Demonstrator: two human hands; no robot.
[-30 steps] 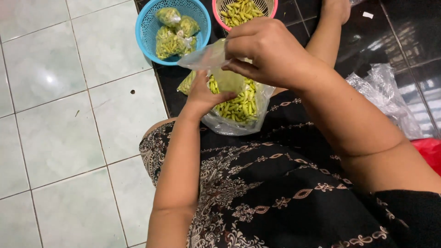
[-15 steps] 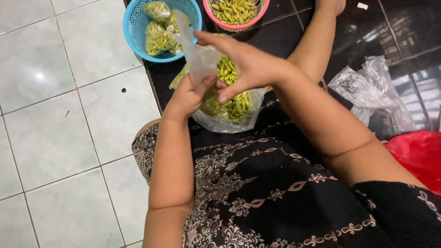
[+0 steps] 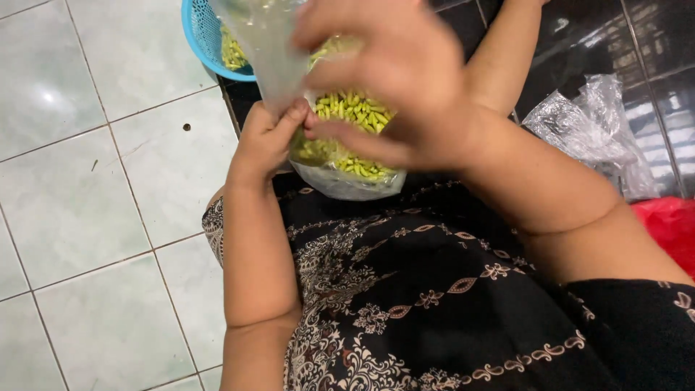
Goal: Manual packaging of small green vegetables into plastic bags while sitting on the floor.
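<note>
Nearest the camera lies the person's lap, covered in a black cloth with a pale floral and diamond pattern [image 3: 434,304]. Above it the left hand [image 3: 268,141] is curled into a loose fist, its fingertips pinching the side of a clear plastic bag filled with small green chillies [image 3: 347,145], which hangs just over the lap. The right hand [image 3: 384,80] comes in from above and covers the bag's upper part, fingers bent around the gathered neck and thumb pressed against the front, so both hands have hold of the same bag. The bag's loose clear top rises between the hands toward the upper edge of the view. To the right, on the dark glossy floor, sit a crumpled heap of clear plastic bags [image 3: 594,130] and, nearer, a red plastic bag [image 3: 670,224]. Farthest off, behind the held bag, a blue plastic basket [image 3: 206,43] with more green packs rests where the white tiled floor [image 3: 79,188] meets the dark one
</note>
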